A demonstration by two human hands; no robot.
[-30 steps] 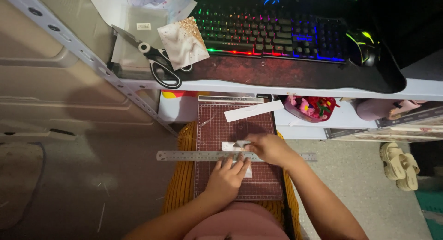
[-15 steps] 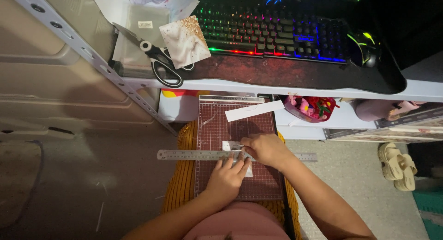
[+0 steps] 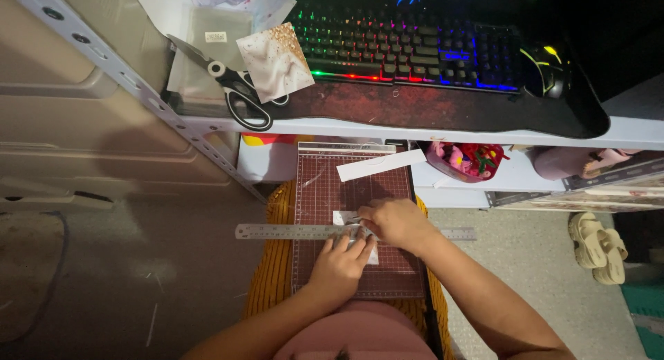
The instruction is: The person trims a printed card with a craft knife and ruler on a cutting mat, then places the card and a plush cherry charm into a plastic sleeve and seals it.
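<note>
A: Where are the two hands, and in what state?

B: The left hand (image 3: 340, 264) lies flat, fingers spread and pressed down on a metal ruler (image 3: 290, 231) and on the small white paper piece (image 3: 342, 218) under it. The right hand (image 3: 391, 223) is curled, fingertips pinching a small, thin tool at the ruler's edge; its kind cannot be told.

A: Where is the paper piece?

B: Beneath and between both hands, on a dark red gridded cutting mat (image 3: 325, 194). The ruler crosses the mat sideways and sticks out past both of its side edges.

A: What lies beyond the hands?

B: On the far part of the mat, a long white paper strip (image 3: 380, 165) lies at a slant, well apart from the fingers. Above it a table (image 3: 429, 133) carries a backlit keyboard (image 3: 408, 52) and a dark computer mouse (image 3: 546, 69). To the far left of the hands, on the same table, black-handled scissors (image 3: 235, 90) rest just beside a pale card with gold speckles (image 3: 274, 61).

A: And below the mat?

B: A mustard-yellow ribbed cushion (image 3: 266, 291) shows under the mat on both sides of the forearms.
</note>
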